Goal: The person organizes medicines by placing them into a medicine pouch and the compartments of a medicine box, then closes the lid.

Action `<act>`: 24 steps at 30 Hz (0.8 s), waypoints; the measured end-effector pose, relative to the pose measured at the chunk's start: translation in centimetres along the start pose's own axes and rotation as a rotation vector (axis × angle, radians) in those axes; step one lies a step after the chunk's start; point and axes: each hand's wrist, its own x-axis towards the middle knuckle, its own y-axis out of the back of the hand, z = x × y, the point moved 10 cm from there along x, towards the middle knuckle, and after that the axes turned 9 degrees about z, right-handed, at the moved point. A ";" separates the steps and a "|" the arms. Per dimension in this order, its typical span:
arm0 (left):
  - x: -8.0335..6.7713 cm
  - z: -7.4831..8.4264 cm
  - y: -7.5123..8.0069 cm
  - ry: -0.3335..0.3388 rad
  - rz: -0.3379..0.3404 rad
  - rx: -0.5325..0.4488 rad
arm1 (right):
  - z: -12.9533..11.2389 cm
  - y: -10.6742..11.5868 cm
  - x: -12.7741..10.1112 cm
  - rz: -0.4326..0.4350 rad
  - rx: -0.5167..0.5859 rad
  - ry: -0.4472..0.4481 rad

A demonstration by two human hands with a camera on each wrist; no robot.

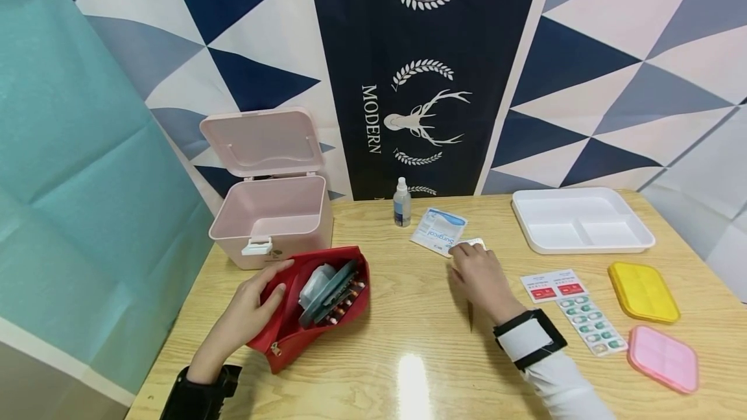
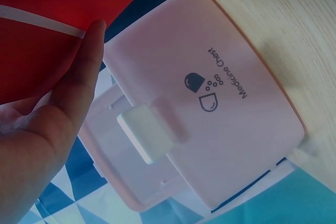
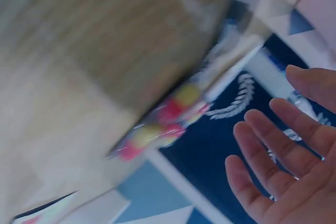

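Observation:
My left hand [image 1: 265, 287] rests on the upper side of an open red zip pouch [image 1: 335, 316] that lies on the wooden table; its fingers are straight along the red fabric [image 2: 37, 40]. Blister packs and a grey case stick out of the pouch's mouth. My right hand [image 1: 467, 256] lies palm down in the middle of the table, its fingertips at a small silver blister strip [image 1: 475, 242] beside a blue-and-white Surgical packet [image 1: 438, 231]. In the blurred right wrist view its fingers [image 3: 268, 135] are spread and hold nothing, apart from a strip of pink and yellow pills [image 3: 157, 127].
A pink medicine chest [image 1: 268, 219] [image 2: 220, 103] stands open behind the pouch. A small spray bottle [image 1: 401, 203] stands at the back. To the right are a white divided tray [image 1: 528, 222], a red-and-white card [image 1: 551, 285], a green blister pack [image 1: 592, 326], and yellow [image 1: 643, 290] and pink [image 1: 664, 356] pill boxes.

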 end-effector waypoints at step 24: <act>0.1 -0.1 -0.1 -0.006 -0.006 -0.016 | 5.1 -1.8 -1.5 -0.162 -0.084 -0.234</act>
